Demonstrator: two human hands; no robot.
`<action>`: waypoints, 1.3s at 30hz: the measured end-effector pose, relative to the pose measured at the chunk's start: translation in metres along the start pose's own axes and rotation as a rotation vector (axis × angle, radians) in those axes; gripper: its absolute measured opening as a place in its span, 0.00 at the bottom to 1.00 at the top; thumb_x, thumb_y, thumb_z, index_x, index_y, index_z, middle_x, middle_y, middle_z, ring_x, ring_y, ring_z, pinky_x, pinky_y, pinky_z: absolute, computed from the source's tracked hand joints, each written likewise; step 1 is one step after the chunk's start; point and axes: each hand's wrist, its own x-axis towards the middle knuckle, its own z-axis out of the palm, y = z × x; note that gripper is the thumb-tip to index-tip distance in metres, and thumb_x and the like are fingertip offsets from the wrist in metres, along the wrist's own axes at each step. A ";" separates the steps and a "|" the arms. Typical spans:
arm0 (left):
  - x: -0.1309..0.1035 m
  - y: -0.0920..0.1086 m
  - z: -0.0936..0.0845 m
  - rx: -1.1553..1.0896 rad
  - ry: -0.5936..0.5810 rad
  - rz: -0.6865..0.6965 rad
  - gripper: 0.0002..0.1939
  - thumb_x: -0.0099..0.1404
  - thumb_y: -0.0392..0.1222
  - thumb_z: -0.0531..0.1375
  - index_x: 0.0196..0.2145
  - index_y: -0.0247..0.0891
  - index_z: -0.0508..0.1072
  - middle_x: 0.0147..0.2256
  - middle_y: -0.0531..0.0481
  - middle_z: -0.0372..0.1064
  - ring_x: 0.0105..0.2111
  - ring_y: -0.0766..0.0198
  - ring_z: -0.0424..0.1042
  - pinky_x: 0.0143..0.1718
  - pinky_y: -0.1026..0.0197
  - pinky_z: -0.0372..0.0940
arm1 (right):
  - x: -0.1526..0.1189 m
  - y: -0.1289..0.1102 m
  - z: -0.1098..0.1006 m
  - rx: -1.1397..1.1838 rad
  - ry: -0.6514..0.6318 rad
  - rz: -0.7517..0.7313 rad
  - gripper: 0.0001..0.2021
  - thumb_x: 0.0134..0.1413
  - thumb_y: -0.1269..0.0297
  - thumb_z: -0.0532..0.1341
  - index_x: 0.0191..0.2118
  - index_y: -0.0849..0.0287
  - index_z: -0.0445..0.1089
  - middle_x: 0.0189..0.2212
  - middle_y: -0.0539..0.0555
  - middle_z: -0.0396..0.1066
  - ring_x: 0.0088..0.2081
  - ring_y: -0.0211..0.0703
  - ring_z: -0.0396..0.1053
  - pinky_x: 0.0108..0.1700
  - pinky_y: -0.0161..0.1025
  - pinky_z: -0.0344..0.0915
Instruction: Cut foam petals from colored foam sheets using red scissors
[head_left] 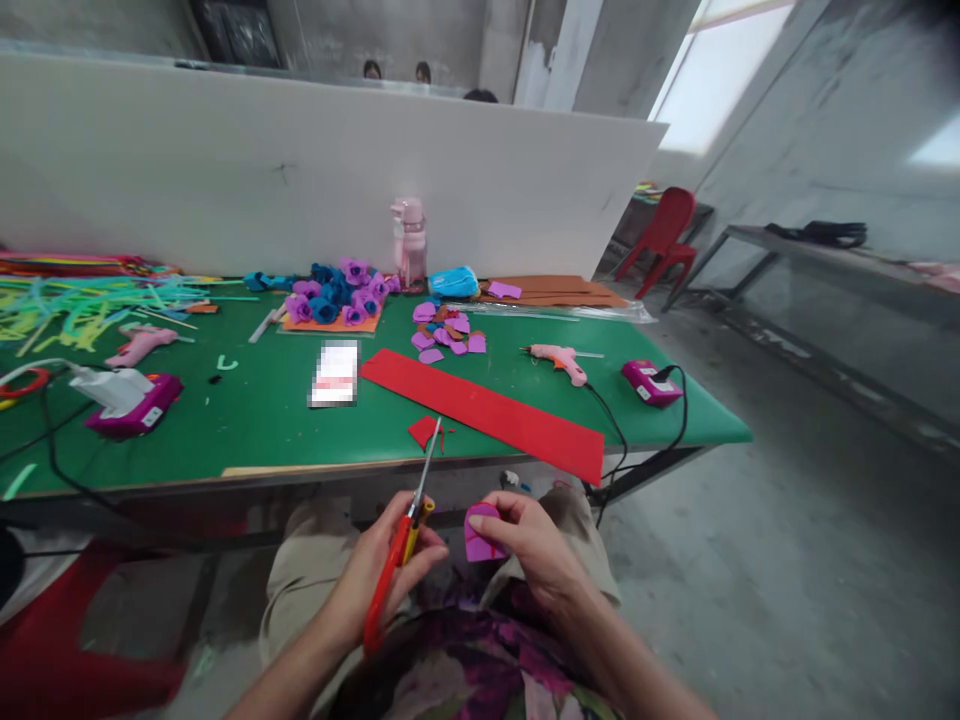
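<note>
Head view: at lower centre, the left hand (397,560) grasps red-and-yellow scissors (405,545), blades directed upward. Right of it, the right hand (529,535) pinches a purple piece (481,532) (rounded along its top edge). Above both, a red strip (487,408) lies diagonally on the green bench (270,430).

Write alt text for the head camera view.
Left hand holds scissors, right hand pinches a purple piece. On the green table ahead lie a long red strip, pink glue guns, and purple and blue flowers.
</note>
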 end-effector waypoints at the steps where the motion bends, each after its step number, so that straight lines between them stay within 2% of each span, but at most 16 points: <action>1: 0.003 0.000 0.006 -0.057 0.028 -0.009 0.21 0.55 0.41 0.62 0.44 0.40 0.59 0.30 0.53 0.72 0.30 0.66 0.71 0.34 0.66 0.63 | 0.000 0.001 0.002 -0.008 -0.002 -0.002 0.12 0.33 0.61 0.70 0.21 0.61 0.68 0.16 0.45 0.65 0.19 0.31 0.58 0.24 0.31 0.53; 4: 0.008 -0.006 0.023 -0.216 0.092 -0.023 0.24 0.52 0.39 0.64 0.45 0.40 0.59 0.29 0.55 0.70 0.31 0.66 0.71 0.36 0.65 0.64 | 0.001 0.006 0.008 -0.018 -0.012 0.005 0.13 0.33 0.60 0.71 0.22 0.61 0.68 0.17 0.45 0.66 0.20 0.32 0.59 0.25 0.32 0.54; 7: 0.010 -0.013 0.034 -0.274 0.151 -0.017 0.23 0.52 0.37 0.63 0.45 0.40 0.60 0.28 0.57 0.66 0.29 0.68 0.69 0.34 0.66 0.64 | 0.002 0.009 0.011 0.006 -0.024 -0.001 0.14 0.32 0.57 0.72 0.24 0.61 0.70 0.18 0.46 0.69 0.20 0.33 0.60 0.26 0.32 0.55; 12: 0.010 -0.016 0.034 -0.227 0.250 -0.021 0.22 0.52 0.38 0.62 0.45 0.41 0.61 0.28 0.58 0.65 0.28 0.69 0.68 0.32 0.67 0.64 | 0.009 0.012 0.002 0.124 -0.001 0.003 0.23 0.45 0.42 0.61 0.25 0.62 0.75 0.20 0.52 0.72 0.25 0.38 0.66 0.32 0.35 0.61; 16: 0.009 -0.017 0.031 -0.188 0.295 -0.031 0.23 0.52 0.39 0.62 0.45 0.40 0.60 0.29 0.57 0.65 0.30 0.67 0.68 0.36 0.64 0.65 | 0.011 0.014 -0.004 0.183 -0.017 0.030 0.29 0.48 0.38 0.55 0.27 0.63 0.76 0.24 0.56 0.74 0.28 0.40 0.68 0.35 0.35 0.61; 18: 0.009 -0.017 0.032 -0.194 0.328 -0.021 0.22 0.53 0.40 0.62 0.45 0.40 0.60 0.30 0.56 0.65 0.30 0.67 0.69 0.36 0.64 0.66 | 0.009 0.016 -0.001 0.177 -0.047 0.026 0.24 0.46 0.41 0.60 0.29 0.62 0.75 0.24 0.53 0.73 0.27 0.39 0.67 0.34 0.35 0.61; 20: 0.010 -0.017 0.035 -0.199 0.369 -0.001 0.22 0.53 0.42 0.62 0.45 0.40 0.60 0.30 0.56 0.66 0.30 0.67 0.69 0.36 0.64 0.66 | 0.006 0.018 0.004 0.150 -0.051 -0.013 0.18 0.39 0.50 0.68 0.31 0.59 0.74 0.25 0.50 0.73 0.28 0.38 0.67 0.35 0.34 0.61; 22: 0.010 -0.017 0.039 -0.189 0.412 0.016 0.22 0.54 0.43 0.62 0.45 0.40 0.60 0.31 0.56 0.67 0.30 0.67 0.70 0.35 0.64 0.66 | 0.004 0.020 0.010 0.140 -0.032 -0.061 0.16 0.33 0.58 0.72 0.31 0.58 0.72 0.27 0.48 0.73 0.30 0.38 0.68 0.37 0.33 0.61; 26: 0.010 -0.022 0.047 -0.156 0.455 0.025 0.22 0.56 0.43 0.61 0.47 0.41 0.59 0.32 0.55 0.68 0.31 0.66 0.72 0.35 0.64 0.67 | 0.006 0.024 0.014 0.188 -0.006 -0.061 0.13 0.37 0.58 0.70 0.28 0.59 0.72 0.26 0.50 0.73 0.31 0.39 0.68 0.37 0.35 0.61; 28: 0.009 -0.024 0.046 -0.148 0.432 0.033 0.22 0.56 0.43 0.61 0.47 0.41 0.59 0.32 0.54 0.68 0.32 0.66 0.72 0.36 0.63 0.66 | 0.007 0.022 0.011 0.186 0.025 -0.043 0.13 0.36 0.57 0.70 0.27 0.60 0.72 0.24 0.50 0.72 0.28 0.39 0.67 0.33 0.35 0.61; 31: 0.007 -0.019 0.033 -0.121 0.335 0.057 0.23 0.57 0.44 0.61 0.47 0.41 0.58 0.32 0.53 0.70 0.33 0.64 0.73 0.39 0.61 0.66 | 0.006 0.014 0.003 0.072 0.037 -0.044 0.12 0.35 0.57 0.69 0.25 0.60 0.71 0.21 0.48 0.70 0.23 0.36 0.62 0.28 0.33 0.57; 34: 0.006 -0.008 0.013 -0.028 0.211 0.078 0.23 0.56 0.43 0.62 0.47 0.40 0.58 0.34 0.50 0.72 0.36 0.61 0.73 0.42 0.58 0.65 | 0.002 0.004 -0.003 -0.237 -0.065 -0.092 0.07 0.37 0.63 0.66 0.22 0.60 0.71 0.18 0.46 0.67 0.22 0.35 0.60 0.27 0.33 0.55; 36: 0.007 -0.001 0.002 0.039 0.085 0.076 0.23 0.55 0.42 0.62 0.46 0.40 0.58 0.33 0.50 0.73 0.35 0.62 0.73 0.41 0.59 0.65 | -0.001 0.000 -0.004 -0.467 -0.147 -0.149 0.03 0.39 0.66 0.63 0.21 0.60 0.71 0.18 0.46 0.66 0.23 0.36 0.60 0.29 0.33 0.55; 39: 0.009 0.003 -0.004 0.077 -0.057 0.054 0.23 0.54 0.40 0.61 0.46 0.41 0.58 0.31 0.53 0.71 0.32 0.64 0.72 0.37 0.62 0.65 | -0.006 -0.003 -0.001 -0.670 -0.223 -0.212 0.04 0.41 0.69 0.60 0.22 0.60 0.72 0.18 0.46 0.67 0.24 0.36 0.60 0.29 0.33 0.55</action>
